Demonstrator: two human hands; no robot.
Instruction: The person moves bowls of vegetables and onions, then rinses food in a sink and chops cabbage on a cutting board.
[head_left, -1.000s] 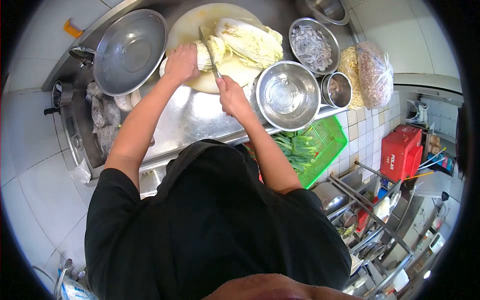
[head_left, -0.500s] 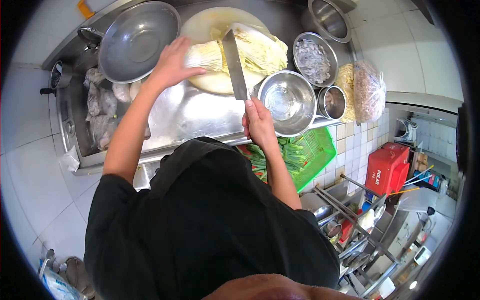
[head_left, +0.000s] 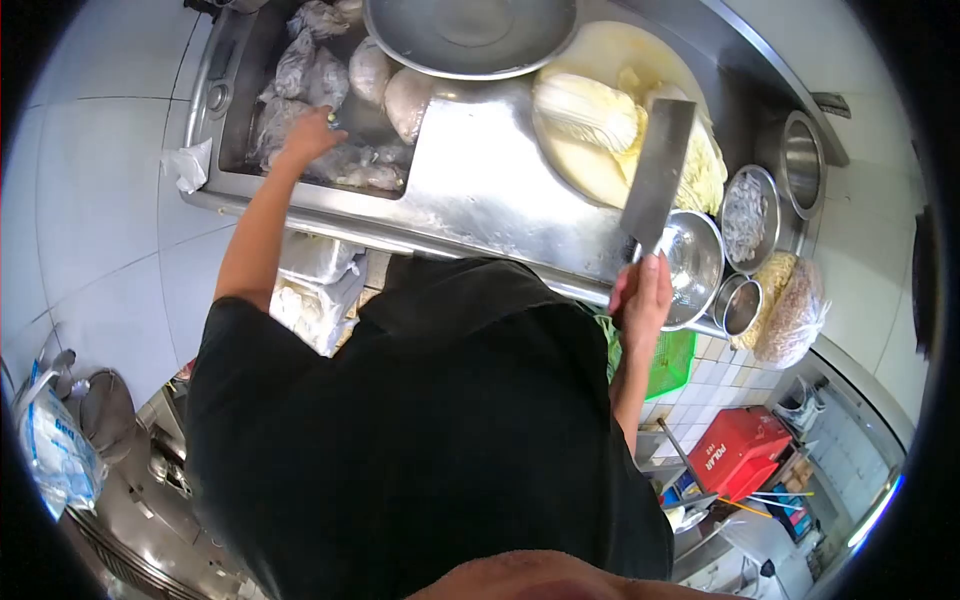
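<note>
My right hand (head_left: 645,290) is wrapped round the handle of a cleaver (head_left: 662,165). The broad blade points away from me, overlapping the round cutting board (head_left: 570,160) and a cut piece of napa cabbage (head_left: 703,170). Another cabbage piece (head_left: 588,110) lies on the board, left of the blade. Over at the sink basin (head_left: 235,130), my left hand (head_left: 312,135) reaches down among plastic-bagged food (head_left: 280,125), thumb and fingers apart. A small greenish bit shows by its fingertips. Larger pale bagged lumps (head_left: 408,103) lie to its right.
A wide metal basin (head_left: 470,68) sits behind the steel drainboard (head_left: 480,180). Right of the board stand an empty steel bowl (head_left: 690,265), a bowl of pale strips (head_left: 745,215), a small pot (head_left: 738,305) and filled bags (head_left: 790,315). A green basket (head_left: 672,365) is below the counter edge.
My left hand has left the cabbage and moved left to the bagged food in the sink. My right hand still holds the cleaver, now pulled off the cabbage's cut. The view has swung left.
</note>
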